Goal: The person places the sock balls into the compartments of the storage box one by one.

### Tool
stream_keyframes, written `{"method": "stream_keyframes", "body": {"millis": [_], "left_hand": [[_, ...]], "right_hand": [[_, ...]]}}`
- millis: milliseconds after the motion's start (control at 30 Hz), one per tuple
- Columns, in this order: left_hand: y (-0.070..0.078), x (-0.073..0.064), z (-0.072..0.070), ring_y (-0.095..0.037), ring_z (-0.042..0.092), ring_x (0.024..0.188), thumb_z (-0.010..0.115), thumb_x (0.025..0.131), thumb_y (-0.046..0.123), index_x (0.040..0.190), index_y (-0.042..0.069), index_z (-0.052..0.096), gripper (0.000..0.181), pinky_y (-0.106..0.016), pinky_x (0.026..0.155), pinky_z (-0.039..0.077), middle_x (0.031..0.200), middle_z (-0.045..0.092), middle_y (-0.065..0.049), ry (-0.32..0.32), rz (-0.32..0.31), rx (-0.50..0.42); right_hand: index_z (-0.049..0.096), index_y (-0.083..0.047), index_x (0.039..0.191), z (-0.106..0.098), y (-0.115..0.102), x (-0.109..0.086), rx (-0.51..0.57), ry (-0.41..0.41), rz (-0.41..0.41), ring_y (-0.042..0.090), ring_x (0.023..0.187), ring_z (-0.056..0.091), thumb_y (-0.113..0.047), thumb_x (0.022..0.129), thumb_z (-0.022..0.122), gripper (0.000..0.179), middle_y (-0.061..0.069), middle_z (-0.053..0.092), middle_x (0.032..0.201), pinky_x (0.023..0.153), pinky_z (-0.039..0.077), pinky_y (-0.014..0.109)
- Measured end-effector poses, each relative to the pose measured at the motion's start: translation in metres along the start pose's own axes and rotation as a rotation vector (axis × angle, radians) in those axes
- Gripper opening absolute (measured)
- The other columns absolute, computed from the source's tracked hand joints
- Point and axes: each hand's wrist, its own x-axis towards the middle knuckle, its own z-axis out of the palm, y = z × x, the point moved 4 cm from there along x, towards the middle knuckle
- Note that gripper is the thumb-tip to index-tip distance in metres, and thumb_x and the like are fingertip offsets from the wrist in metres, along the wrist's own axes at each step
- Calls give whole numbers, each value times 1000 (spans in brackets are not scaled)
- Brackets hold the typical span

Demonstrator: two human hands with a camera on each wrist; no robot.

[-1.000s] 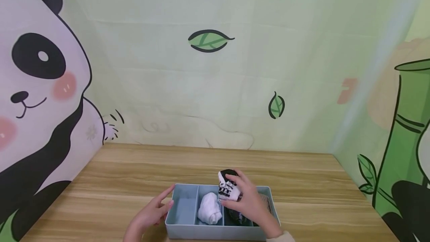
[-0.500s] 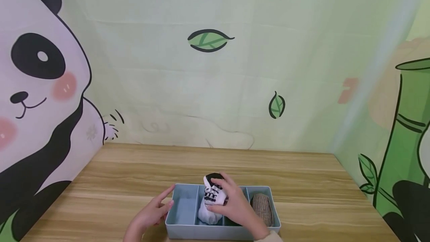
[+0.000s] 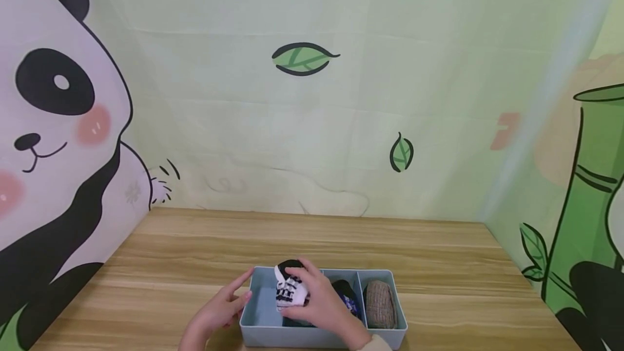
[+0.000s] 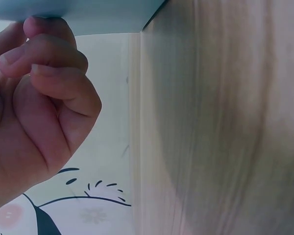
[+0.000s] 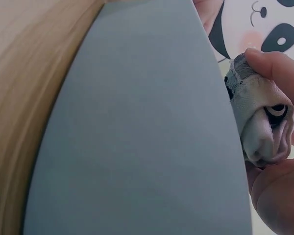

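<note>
My right hand pinches a rolled black-and-white sock between thumb and fingers, above the left part of a light blue divided storage box. In the right wrist view the rolled sock shows its pale side and a dark, eye-like patch beyond the box wall. My left hand touches the box's left end, index finger stretched to the far corner and thumb at the side. The left wrist view shows the left hand's other fingers loosely bent, one fingertip against the box.
A black patterned rolled sock sits in the compartment right of my right hand. A brown ribbed rolled sock fills the rightmost one. My right hand hides the white bundle's compartment. Wooden table surrounds the box; a panda-printed backdrop stands behind.
My right hand has carried the black-and-white sock leftward and slightly lower over the box, uncovering the brown and black socks and covering the white bundle. My left hand has stayed put.
</note>
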Motion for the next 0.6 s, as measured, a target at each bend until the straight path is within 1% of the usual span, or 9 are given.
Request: {"method": "stream_keyframes", "body": {"millis": [200, 300, 400, 467, 600], "left_hand": [[-1, 0, 0, -7, 28, 40, 44, 95, 18, 142, 6, 19, 54, -21, 41, 26, 56, 40, 0, 4, -9, -1], [-1, 1, 0, -7, 28, 40, 44, 95, 18, 142, 7, 19, 54, -21, 41, 26, 57, 40, 0, -2, -15, -1], [-1, 0, 0, -7, 28, 41, 44, 95, 19, 142, 7, 18, 55, -20, 41, 26, 57, 41, 0, -8, -19, -4], [-1, 0, 0, -7, 28, 41, 44, 95, 20, 142, 7, 18, 55, -20, 41, 26, 58, 42, 0, -8, -17, -6], [1, 0, 0, -6, 27, 41, 44, 95, 19, 142, 7, 18, 55, -19, 41, 25, 58, 41, 0, -9, -6, -14]], "right_hand": [[53, -11, 122, 9, -4, 6, -29, -34, 18, 30, 109, 45, -35, 70, 75, 61, 18, 35, 134, 82, 43, 38], [52, -11, 122, 14, -5, 8, -44, -47, 28, 31, 110, 45, -36, 70, 75, 62, 17, 35, 134, 83, 43, 40], [52, -11, 123, 17, -8, 10, -60, -61, 30, 29, 108, 46, -36, 69, 76, 63, 18, 36, 133, 82, 43, 38], [52, -10, 123, 19, -9, 11, -90, -69, 25, 28, 107, 47, -37, 69, 76, 64, 18, 37, 132, 81, 44, 36], [54, -7, 121, 23, -12, 14, -139, -91, 4, 23, 103, 50, -35, 71, 75, 61, 16, 44, 126, 80, 45, 32]]}}
